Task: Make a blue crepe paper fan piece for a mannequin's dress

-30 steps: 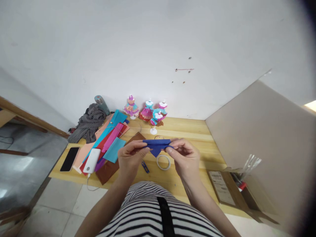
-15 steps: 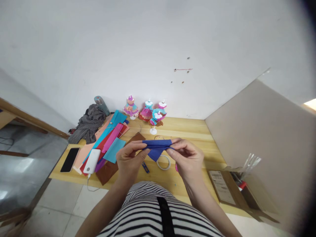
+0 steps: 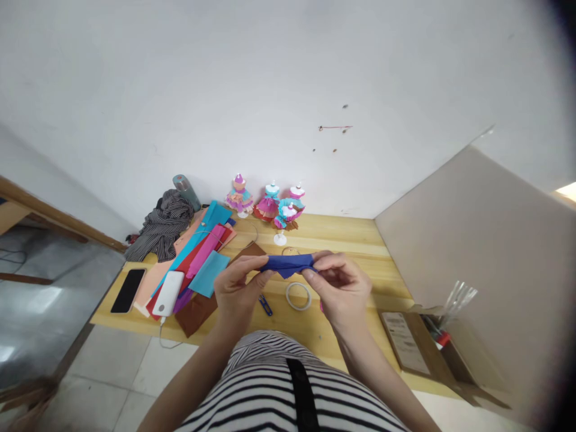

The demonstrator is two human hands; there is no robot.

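Note:
A folded strip of blue crepe paper (image 3: pixel 289 263) is stretched level between my two hands above the table. My left hand (image 3: pixel 239 291) pinches its left end between thumb and fingers. At the other end, the thumb and fingers of my right hand (image 3: pixel 342 288) are closed on the paper. A short pointed flap hangs below the fold in the middle. Beneath my hands lie a roll of white tape (image 3: pixel 298 296) and a small blue tool (image 3: pixel 265 305), perhaps snips or a cutter. Something pink peeks out beside my right hand, mostly hidden.
Several small dress forms in ruffled paper (image 3: pixel 279 210) stand by the wall. To the left lie coloured paper sheets (image 3: pixel 209 273), a white power bank (image 3: pixel 168 293), a phone (image 3: pixel 128 291), striped cloth (image 3: pixel 164 225) and a bottle (image 3: pixel 186 191). An open cardboard box (image 3: pixel 427 348) sits right.
The hanging blue flap has been drawn up and is now much shorter below the fold. Both hands keep their grip in nearly the same place.

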